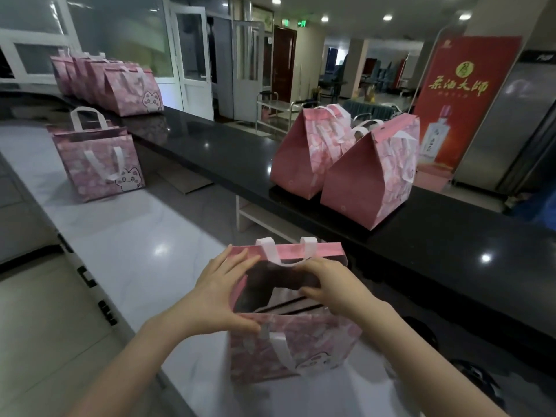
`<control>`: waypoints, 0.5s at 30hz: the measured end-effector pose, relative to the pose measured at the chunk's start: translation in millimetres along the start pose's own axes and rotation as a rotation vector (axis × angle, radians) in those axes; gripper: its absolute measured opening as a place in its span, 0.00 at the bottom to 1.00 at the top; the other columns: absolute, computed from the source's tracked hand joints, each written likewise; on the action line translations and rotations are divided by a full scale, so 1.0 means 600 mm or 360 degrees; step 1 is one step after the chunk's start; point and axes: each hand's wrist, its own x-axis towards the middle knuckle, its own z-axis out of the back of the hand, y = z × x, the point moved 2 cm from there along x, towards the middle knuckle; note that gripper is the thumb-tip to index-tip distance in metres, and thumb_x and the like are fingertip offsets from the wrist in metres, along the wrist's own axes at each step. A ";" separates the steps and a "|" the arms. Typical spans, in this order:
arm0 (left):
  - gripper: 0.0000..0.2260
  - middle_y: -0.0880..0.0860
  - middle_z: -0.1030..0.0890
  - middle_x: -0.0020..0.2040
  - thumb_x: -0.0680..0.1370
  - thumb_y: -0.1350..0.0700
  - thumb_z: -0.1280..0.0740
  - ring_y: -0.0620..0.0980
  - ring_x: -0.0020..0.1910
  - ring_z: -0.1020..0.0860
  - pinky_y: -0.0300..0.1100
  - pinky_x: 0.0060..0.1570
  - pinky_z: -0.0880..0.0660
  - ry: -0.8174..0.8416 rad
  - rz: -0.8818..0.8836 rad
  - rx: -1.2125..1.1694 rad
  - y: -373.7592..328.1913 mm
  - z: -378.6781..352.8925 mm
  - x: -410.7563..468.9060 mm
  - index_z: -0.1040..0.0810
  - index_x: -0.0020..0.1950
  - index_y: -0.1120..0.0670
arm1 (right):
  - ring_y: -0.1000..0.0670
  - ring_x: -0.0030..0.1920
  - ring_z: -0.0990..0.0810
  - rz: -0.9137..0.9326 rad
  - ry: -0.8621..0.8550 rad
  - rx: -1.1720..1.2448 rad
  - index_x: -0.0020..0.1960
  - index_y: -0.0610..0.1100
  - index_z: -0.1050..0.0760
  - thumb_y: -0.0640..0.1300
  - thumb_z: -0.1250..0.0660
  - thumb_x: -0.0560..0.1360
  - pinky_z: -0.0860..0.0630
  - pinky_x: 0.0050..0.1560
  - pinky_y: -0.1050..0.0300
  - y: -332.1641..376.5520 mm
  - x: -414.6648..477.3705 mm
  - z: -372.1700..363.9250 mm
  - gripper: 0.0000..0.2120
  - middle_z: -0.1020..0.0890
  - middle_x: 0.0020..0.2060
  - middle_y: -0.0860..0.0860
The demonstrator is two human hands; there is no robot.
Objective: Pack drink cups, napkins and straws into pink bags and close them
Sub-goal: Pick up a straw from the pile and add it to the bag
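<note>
Both hands are on the pink bag [288, 347] that stands upright on the white table [135, 236] right in front of me, its mouth open. My left hand [221, 291] spans the left end of the opening, thumb on the near rim and straight fingers laid against the far rim. My right hand [332, 288] curls over the right end, fingers gripping the bag's edge by the white handle [272, 254]. I cannot make out what sits inside. Beyond my right hand, two closed bags [370, 182] stand side by side, touching, on the black counter [225, 152]. Well beyond my left hand sits an open bag [99, 164], with a row of bags [120, 82] farther back.
</note>
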 end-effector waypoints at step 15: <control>0.25 0.33 0.37 0.66 0.65 0.41 0.26 0.37 0.66 0.36 0.34 0.61 0.33 0.0211 -0.0280 -0.0190 0.096 0.039 0.160 0.29 0.59 0.34 | 0.51 0.72 0.38 -0.0270 -0.0196 -0.0479 0.75 0.55 0.40 0.50 0.36 0.75 0.47 0.74 0.50 -0.015 0.077 0.027 0.30 0.31 0.70 0.57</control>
